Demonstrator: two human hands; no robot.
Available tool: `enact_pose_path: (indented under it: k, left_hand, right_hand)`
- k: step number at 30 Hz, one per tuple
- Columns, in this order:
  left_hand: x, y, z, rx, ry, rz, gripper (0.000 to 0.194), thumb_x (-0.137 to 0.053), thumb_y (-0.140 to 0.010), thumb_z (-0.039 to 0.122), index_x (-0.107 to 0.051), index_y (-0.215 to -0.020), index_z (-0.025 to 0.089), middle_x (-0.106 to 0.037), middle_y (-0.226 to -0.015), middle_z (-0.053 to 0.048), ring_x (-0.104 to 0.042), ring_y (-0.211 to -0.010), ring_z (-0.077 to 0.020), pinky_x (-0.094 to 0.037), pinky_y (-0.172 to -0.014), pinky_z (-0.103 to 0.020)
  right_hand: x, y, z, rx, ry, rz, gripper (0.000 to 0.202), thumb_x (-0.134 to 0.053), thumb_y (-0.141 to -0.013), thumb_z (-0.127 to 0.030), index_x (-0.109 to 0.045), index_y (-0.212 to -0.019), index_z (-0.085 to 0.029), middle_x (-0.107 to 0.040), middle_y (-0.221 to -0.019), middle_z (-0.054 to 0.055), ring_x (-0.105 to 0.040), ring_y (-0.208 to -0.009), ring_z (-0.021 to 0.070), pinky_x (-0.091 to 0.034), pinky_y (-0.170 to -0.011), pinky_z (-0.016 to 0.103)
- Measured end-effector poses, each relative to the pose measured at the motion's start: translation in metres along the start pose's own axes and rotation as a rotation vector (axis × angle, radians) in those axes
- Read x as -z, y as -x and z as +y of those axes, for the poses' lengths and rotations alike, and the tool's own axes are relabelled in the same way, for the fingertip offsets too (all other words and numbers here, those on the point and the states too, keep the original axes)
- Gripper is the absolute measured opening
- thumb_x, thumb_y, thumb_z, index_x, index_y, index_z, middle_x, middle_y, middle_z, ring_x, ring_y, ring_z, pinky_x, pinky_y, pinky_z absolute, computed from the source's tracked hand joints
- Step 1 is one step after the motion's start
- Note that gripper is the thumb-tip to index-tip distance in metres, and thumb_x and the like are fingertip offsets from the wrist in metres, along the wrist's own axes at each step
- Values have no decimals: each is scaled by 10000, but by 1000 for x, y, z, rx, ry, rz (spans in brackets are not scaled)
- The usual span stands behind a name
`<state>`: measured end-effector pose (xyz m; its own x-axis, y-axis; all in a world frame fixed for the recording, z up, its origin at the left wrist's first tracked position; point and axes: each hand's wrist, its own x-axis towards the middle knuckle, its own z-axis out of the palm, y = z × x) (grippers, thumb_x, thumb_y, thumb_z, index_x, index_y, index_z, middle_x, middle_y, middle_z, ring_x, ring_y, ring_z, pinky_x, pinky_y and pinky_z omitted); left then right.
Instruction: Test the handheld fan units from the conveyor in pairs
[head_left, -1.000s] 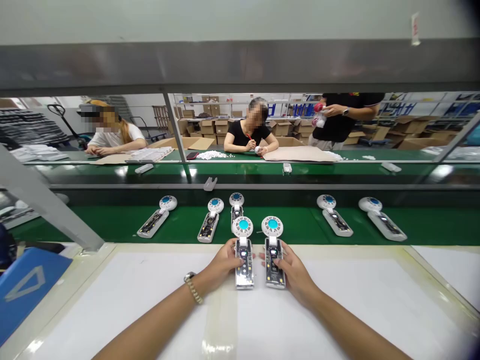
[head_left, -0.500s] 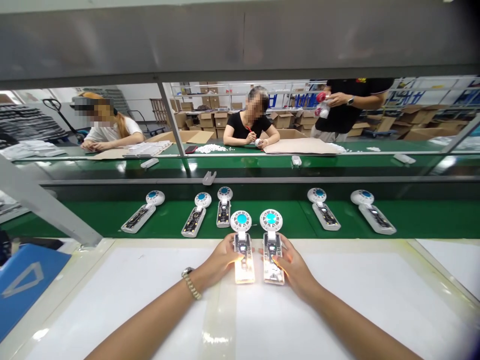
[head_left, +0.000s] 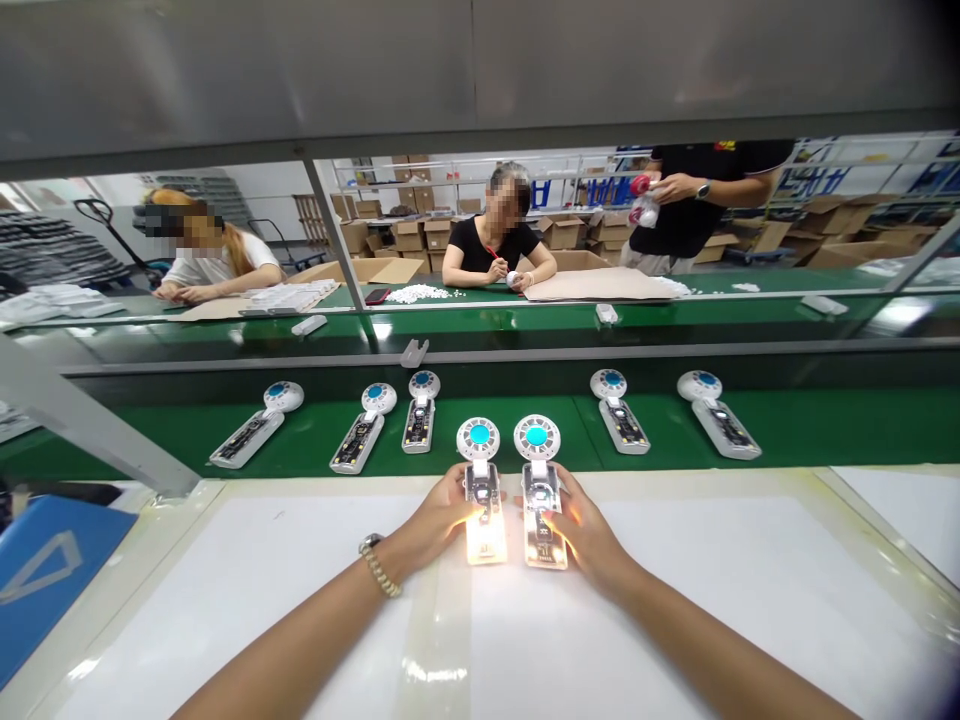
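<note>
Head view: the bench [head_left: 247, 600] ends in a straight far edge just ahead of the hands, where the green belt [head_left: 165, 425] shows beyond it. A grey panel [head_left: 480, 70] spans the top of the picture, and a slanting post [head_left: 97, 420] meets the bench at its far left, well apart from the left hand [head_left: 442, 515]. White sheeting [head_left: 712, 590] spreads outward from both forearms, leaving room sideways.

Glossy tape [head_left: 435, 620] runs down the middle of the bench, and a blue board [head_left: 60, 580] sits at the left. On the belt lie five more units [head_left: 246, 437], three left of the held pair and two right. Past a rail [head_left: 675, 346], a person in black [head_left: 495, 245] and a person in white [head_left: 251, 265] lean at a far table; a standing person [head_left: 671, 215] holds red-and-white items. Cardboard boxes [head_left: 562, 232] fill the back.

The left hand grasps the left unit [head_left: 482, 485], thumb on its front; the right hand [head_left: 589, 530] grasps the right unit [head_left: 540, 490] likewise. The two units are side by side between the hands, slightly apart, round heads pointing away. Both bodies glow at their lower ends.
</note>
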<state>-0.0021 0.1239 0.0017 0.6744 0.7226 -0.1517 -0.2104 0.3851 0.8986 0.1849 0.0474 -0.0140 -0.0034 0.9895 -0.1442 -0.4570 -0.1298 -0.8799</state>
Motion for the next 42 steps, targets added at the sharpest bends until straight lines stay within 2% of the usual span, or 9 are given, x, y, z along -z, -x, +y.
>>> enact_pose_path:
  k: [7, 11, 15, 19, 24, 28, 37, 42]
  left_hand:
    - [0, 0, 0, 17, 2, -2, 456, -643, -682, 102, -417, -1072, 172, -592, -1060, -123, -576, -986, -246, -430, -822, -379]
    - [-1, 0, 0, 23, 40, 15, 470, -670, -654, 106, -429, -1050, 185, -574, -1090, -110, -558, -1026, -264, -431, -828, -391]
    - [-4, 0, 2, 29, 42, 46, 470, -686, -629, 98, -441, -1020, 191, -574, -1093, -98, -542, -1056, -277, -431, -834, -392]
    - [-4, 0, 1, 22, 32, 48, 463, -669, -639, 82, -438, -1028, 185, -583, -1079, -96, -550, -1044, -264, -427, -844, -385]
    - [0, -2, -2, 15, 18, 37, 442, -647, -658, 73, -439, -1032, 186, -573, -1104, -94, -556, -1029, -257, -420, -861, -405]
    - [2, -3, -4, 1, 19, 29, 458, -643, -657, 68, -428, -1046, 180, -564, -1117, -103, -554, -1032, -260, -409, -877, -411]
    - [6, -5, -11, -22, 17, -10, 594, -745, -573, 111, -417, -1059, 207, -563, -1114, -109, -540, -1044, -275, -417, -864, -435]
    - [4, -4, -7, 9, 30, -15, 583, -739, -577, 103, -429, -1060, 201, -574, -1093, -109, -540, -1041, -274, -399, -883, -442]
  right_hand:
    - [-2, 2, -4, -23, 3, 25, 697, -666, -675, -330, -276, -1251, -283, -546, -1173, 97, -540, -1073, 272, -413, -903, 459]
    - [-2, 1, -3, -15, -20, 37, 702, -686, -654, -310, -294, -1237, -288, -544, -1193, 84, -542, -1080, 265, -428, -894, 434]
    - [0, 0, -1, -21, -35, 32, 684, -678, -661, -311, -313, -1239, -289, -587, -1141, 74, -550, -1071, 276, -427, -890, 459]
    - [0, -1, -1, -28, -42, 67, 728, -695, -642, -268, -284, -1243, -290, -539, -1219, 84, -560, -1058, 275, -401, -920, 471]
    - [-3, 0, -3, -14, -46, 32, 646, -676, -671, -274, -325, -1213, -283, -597, -1116, 71, -564, -1055, 273, -425, -887, 454]
    - [-2, 0, -2, 6, -44, 5, 625, -673, -683, -259, -337, -1208, -296, -573, -1160, 64, -553, -1076, 261, -427, -894, 427]
    - [5, -3, 7, 92, -45, -61, 703, -708, -651, -287, -311, -1230, -287, -553, -1173, 92, -536, -1095, 287, -407, -919, 473]
    - [6, -2, 5, 64, -41, -75, 671, -692, -668, -270, -325, -1229, -295, -527, -1216, 84, -528, -1106, 271, -421, -909, 453]
